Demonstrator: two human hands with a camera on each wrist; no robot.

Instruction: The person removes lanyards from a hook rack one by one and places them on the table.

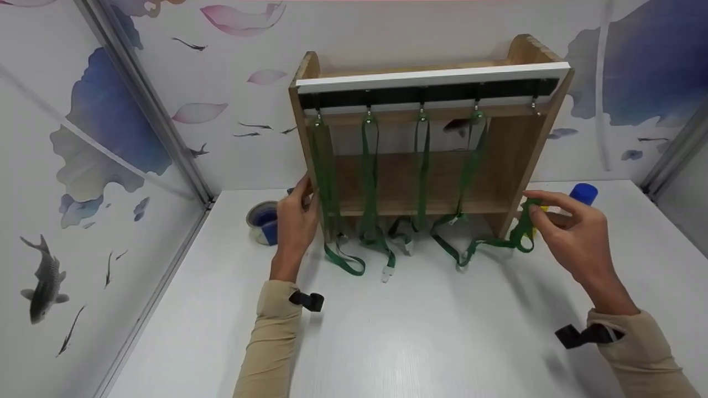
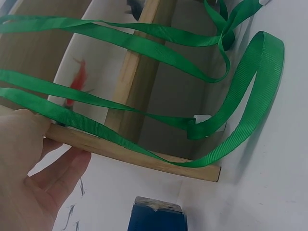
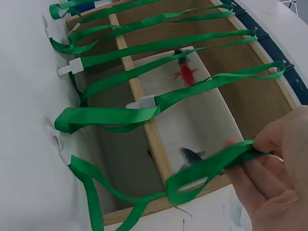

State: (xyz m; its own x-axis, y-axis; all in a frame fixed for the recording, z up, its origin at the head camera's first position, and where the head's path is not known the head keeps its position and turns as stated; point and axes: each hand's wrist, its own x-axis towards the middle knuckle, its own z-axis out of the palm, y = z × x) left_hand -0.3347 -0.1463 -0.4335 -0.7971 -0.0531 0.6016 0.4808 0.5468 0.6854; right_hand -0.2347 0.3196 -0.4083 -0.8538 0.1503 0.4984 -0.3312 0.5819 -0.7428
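We pinch flat green ribbon lanyard (image 1: pixel 522 224) between thumb and fingers of right hand (image 1: pixel 578 237), its loop drooping just below fingertips. Our left hand (image 1: pixel 296 221) grips smooth wooden rack (image 1: pixel 511 143) by straight edge of left side panel (image 2: pixel 108 148), thumb apart from fingers. Between two hands, four more looped green ribbons (image 1: pixel 467 168), ribbed weave, hang from shiny metal hooks (image 1: pixel 422 108), lower ends curling on glossy white counter (image 1: pixel 415 331). Left of left fingers: round tape roll (image 1: pixel 255 214). Just behind right fingers: blue cylinder (image 1: pixel 583 193).

Four green lanyards (image 1: pixel 328 188) hang from a wooden rack (image 1: pixel 398 182), a fifth lanyard (image 3: pixel 207 166), apparently twisted, alongside.
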